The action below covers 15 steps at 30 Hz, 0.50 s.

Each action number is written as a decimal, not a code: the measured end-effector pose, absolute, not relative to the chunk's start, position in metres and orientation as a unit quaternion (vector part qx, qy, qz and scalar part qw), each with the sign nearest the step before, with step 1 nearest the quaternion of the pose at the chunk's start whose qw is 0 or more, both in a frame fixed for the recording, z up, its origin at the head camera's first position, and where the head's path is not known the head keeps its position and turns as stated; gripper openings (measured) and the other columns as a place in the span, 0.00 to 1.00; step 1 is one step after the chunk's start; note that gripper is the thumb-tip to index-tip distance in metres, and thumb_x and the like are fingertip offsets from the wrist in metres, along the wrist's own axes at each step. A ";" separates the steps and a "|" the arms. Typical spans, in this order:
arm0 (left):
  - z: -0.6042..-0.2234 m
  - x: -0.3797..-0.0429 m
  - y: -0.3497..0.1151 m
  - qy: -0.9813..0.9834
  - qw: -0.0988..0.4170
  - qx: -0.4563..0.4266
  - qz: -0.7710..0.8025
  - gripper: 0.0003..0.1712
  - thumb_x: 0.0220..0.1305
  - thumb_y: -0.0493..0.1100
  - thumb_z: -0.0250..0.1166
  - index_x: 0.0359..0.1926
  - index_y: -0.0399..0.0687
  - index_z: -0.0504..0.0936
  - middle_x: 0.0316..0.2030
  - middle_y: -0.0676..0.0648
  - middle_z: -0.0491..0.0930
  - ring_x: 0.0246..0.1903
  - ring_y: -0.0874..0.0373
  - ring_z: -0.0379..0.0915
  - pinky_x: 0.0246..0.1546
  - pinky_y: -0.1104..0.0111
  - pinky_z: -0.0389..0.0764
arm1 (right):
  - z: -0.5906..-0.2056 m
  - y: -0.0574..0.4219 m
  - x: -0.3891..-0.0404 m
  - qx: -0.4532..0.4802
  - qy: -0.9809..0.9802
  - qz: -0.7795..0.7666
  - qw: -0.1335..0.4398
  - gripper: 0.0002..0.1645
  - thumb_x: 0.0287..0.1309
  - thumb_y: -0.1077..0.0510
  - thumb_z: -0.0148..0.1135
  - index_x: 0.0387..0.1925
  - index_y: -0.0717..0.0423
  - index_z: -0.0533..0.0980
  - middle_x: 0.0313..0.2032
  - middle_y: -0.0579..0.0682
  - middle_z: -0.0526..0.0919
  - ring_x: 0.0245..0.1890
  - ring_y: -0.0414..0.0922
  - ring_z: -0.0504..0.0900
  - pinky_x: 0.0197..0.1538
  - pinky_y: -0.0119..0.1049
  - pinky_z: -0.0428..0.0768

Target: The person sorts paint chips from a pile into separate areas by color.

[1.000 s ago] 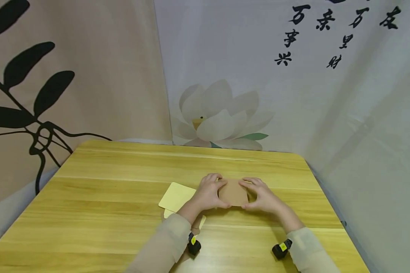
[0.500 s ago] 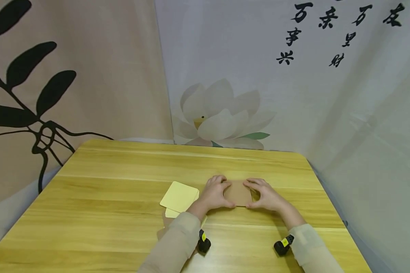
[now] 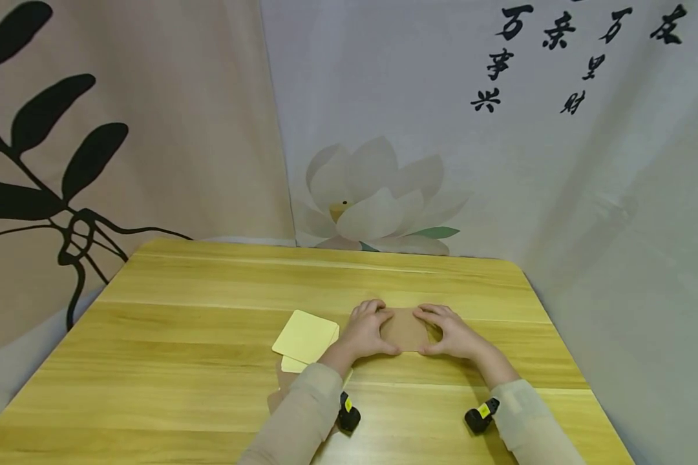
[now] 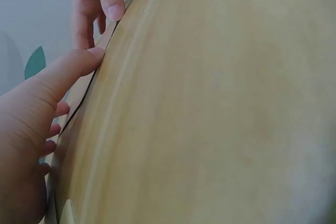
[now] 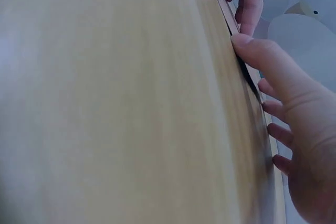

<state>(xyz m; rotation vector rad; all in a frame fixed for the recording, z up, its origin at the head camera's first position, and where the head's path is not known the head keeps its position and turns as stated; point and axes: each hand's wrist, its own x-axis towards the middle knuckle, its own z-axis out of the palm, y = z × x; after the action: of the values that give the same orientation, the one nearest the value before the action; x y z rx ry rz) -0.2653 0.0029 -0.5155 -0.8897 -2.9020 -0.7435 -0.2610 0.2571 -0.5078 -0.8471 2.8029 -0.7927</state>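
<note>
Nearest to us, we see the pale sleeves [image 3: 299,413] with black devices [image 3: 349,418] at the wrists, and after them the yellow cards [image 3: 306,337], which lie overlapping on the wooden table [image 3: 180,361]. Farther, to the right of these cards, the left hand [image 3: 362,332] and the right hand [image 3: 455,336] together hold the brown card [image 3: 404,330], thumbs at its near edge, fingers at its far edge. Behind the table we notice a cloth [image 3: 500,174] with a printed lotus [image 3: 378,200].

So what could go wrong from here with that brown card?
The left hand and right hand hold the thin brown card by its edges, so uneven pressure might bow it or let a corner slip.

The left sleeve crosses over the overlapping yellow cards; moving that arm could brush them out of place.
</note>
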 end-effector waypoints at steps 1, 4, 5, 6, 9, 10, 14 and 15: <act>-0.515 -0.264 0.004 -0.929 0.008 -0.284 -0.236 0.48 0.44 0.66 0.72 0.63 0.48 0.74 0.61 0.47 0.65 0.63 0.51 0.55 0.64 0.57 0.54 | -0.508 0.258 -0.261 -0.281 0.923 -0.259 0.054 0.51 0.45 0.37 0.72 0.68 0.52 0.66 0.69 0.56 0.59 0.67 0.59 0.54 0.62 0.63 0.57; -0.515 -0.263 0.007 -0.932 0.012 -0.282 -0.229 0.48 0.43 0.67 0.72 0.64 0.49 0.74 0.61 0.47 0.65 0.63 0.51 0.56 0.64 0.57 0.54 | -0.508 0.261 -0.260 -0.287 0.923 -0.252 0.053 0.50 0.46 0.36 0.72 0.68 0.51 0.66 0.69 0.56 0.59 0.68 0.59 0.53 0.62 0.63 0.56; -0.515 -0.262 0.007 -0.933 0.013 -0.281 -0.225 0.49 0.43 0.67 0.72 0.64 0.49 0.74 0.61 0.48 0.65 0.63 0.51 0.56 0.64 0.58 0.55 | -0.508 0.262 -0.259 -0.289 0.923 -0.250 0.052 0.50 0.46 0.36 0.71 0.68 0.51 0.66 0.69 0.55 0.59 0.68 0.59 0.53 0.62 0.63 0.56; -0.515 -0.261 0.008 -0.933 0.015 -0.280 -0.224 0.49 0.43 0.67 0.72 0.64 0.49 0.73 0.61 0.48 0.65 0.63 0.51 0.56 0.64 0.58 0.55 | -0.508 0.263 -0.259 -0.289 0.923 -0.250 0.053 0.50 0.46 0.36 0.71 0.68 0.50 0.66 0.70 0.55 0.59 0.68 0.59 0.53 0.62 0.63 0.56; -0.515 -0.258 0.010 -0.935 0.014 -0.277 -0.223 0.49 0.43 0.67 0.72 0.64 0.49 0.73 0.61 0.48 0.65 0.63 0.51 0.56 0.64 0.58 0.54 | -0.508 0.265 -0.258 -0.292 0.922 -0.249 0.054 0.51 0.46 0.35 0.71 0.68 0.50 0.65 0.70 0.55 0.58 0.68 0.59 0.53 0.62 0.64 0.56; -0.515 -0.257 0.011 -0.935 0.014 -0.277 -0.222 0.49 0.42 0.67 0.72 0.64 0.49 0.73 0.62 0.48 0.65 0.63 0.51 0.56 0.64 0.58 0.54 | -0.508 0.266 -0.257 -0.291 0.922 -0.248 0.053 0.51 0.46 0.34 0.70 0.68 0.50 0.65 0.70 0.56 0.58 0.68 0.59 0.53 0.62 0.64 0.56; -0.511 -0.252 0.012 -0.932 0.014 -0.277 -0.234 0.49 0.42 0.66 0.73 0.64 0.48 0.73 0.63 0.47 0.65 0.63 0.51 0.55 0.64 0.56 0.53 | -0.506 0.268 -0.253 -0.284 0.925 -0.251 0.044 0.50 0.45 0.35 0.71 0.68 0.48 0.66 0.70 0.55 0.58 0.68 0.60 0.52 0.61 0.65 0.55; -0.510 -0.250 0.013 -0.930 0.014 -0.277 -0.240 0.49 0.42 0.65 0.73 0.64 0.48 0.73 0.63 0.47 0.65 0.64 0.50 0.54 0.65 0.56 0.52 | -0.504 0.268 -0.252 -0.280 0.925 -0.253 0.040 0.50 0.45 0.35 0.72 0.68 0.48 0.67 0.70 0.55 0.58 0.68 0.59 0.52 0.61 0.65 0.54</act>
<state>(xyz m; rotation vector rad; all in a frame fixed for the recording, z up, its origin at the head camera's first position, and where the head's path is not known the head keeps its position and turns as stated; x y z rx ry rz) -0.2500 0.0126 -0.5102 -0.8622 -2.8973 -0.7479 -0.2520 0.2676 -0.5045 -0.8589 2.8340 -0.7741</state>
